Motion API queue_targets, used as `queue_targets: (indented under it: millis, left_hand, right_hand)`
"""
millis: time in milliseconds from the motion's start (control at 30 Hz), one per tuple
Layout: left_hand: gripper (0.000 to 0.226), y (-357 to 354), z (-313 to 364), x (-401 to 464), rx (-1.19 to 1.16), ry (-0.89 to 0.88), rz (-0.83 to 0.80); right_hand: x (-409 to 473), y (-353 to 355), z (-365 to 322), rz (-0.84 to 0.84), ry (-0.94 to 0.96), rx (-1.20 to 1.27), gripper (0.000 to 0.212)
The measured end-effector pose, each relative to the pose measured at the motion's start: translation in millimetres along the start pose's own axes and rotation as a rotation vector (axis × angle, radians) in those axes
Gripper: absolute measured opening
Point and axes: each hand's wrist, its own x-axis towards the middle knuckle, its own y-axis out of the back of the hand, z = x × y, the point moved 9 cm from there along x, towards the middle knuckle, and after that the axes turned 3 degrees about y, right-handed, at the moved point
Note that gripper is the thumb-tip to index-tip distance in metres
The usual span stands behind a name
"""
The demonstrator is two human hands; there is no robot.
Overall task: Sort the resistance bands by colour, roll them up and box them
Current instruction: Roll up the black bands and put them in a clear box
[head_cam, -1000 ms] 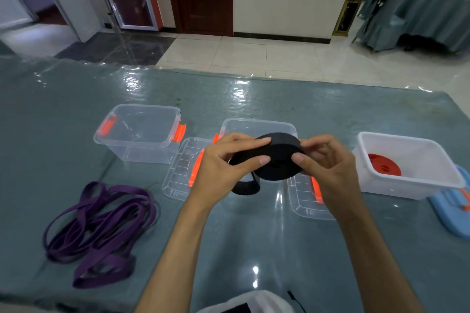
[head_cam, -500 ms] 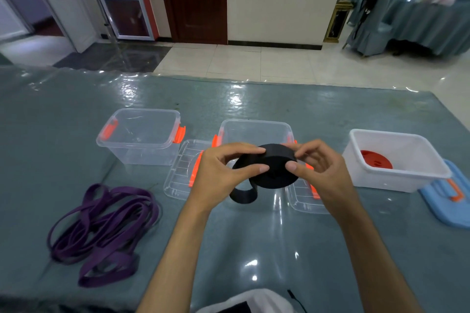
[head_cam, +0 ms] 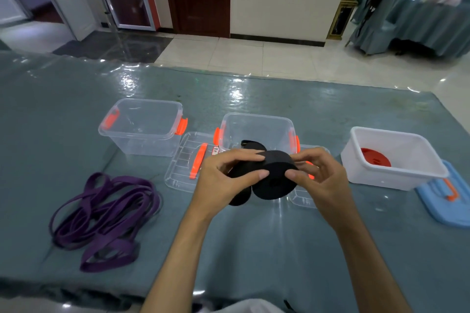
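Observation:
A black resistance band (head_cam: 273, 180), mostly wound into a thick roll, is held above the table in front of the middle clear box (head_cam: 256, 122). My left hand (head_cam: 223, 178) pinches its left side, thumb below and fingers on top. My right hand (head_cam: 320, 178) grips the roll's right side. A loose end of the band hangs below the roll and another loop shows behind it. A heap of purple bands (head_cam: 104, 213) lies unrolled on the table at the left. A rolled red band (head_cam: 375, 157) sits inside the white box (head_cam: 407, 175) on the right.
A second clear box with orange latches (head_cam: 142, 145) stands back left. Two clear lids (head_cam: 185, 165) lie flat by the middle box, one partly behind my hands. A blue lid (head_cam: 447, 201) lies at the far right. The table's far edge meets a tiled floor.
The roll has turned a little in my hands and the loose tail has shortened, with a loop now showing behind the roll. The camera has shifted slightly.

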Motion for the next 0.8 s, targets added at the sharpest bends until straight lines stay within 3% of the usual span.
queue_targets:
  millis: [133, 300, 433, 567, 800]
  left_hand:
    - [0.042, 4.8, -8.0, -9.4, -0.008, -0.003, 0.017]
    - [0.035, 6.8, -12.5, -14.8, 0.064, 0.052, -0.022]
    - [0.034, -6.1, -17.0, -18.5, 0.087, 0.091, -0.112]
    - [0.031, -22.7, -19.9, -14.2, 0.136, 0.118, -0.164]
    - [0.032, -51.6, -31.5, -16.1, 0.131, 0.125, -0.213]
  right_hand:
    - [-5.4, -0.4, 6.6, 0.027, 0.008, 0.072, 0.024]
    - [-6.9, -10.8, 18.5, -0.156, -0.095, 0.004, 0.029]
    - [-9.7, -1.0, 15.8, -0.222, -0.111, -0.057, 0.036]
    - [-12.8, 8.3, 11.2, -0.269, -0.081, -0.113, 0.029]
    - [-17.2, 28.3, 6.6, -0.237, -0.001, -0.196, 0.028]
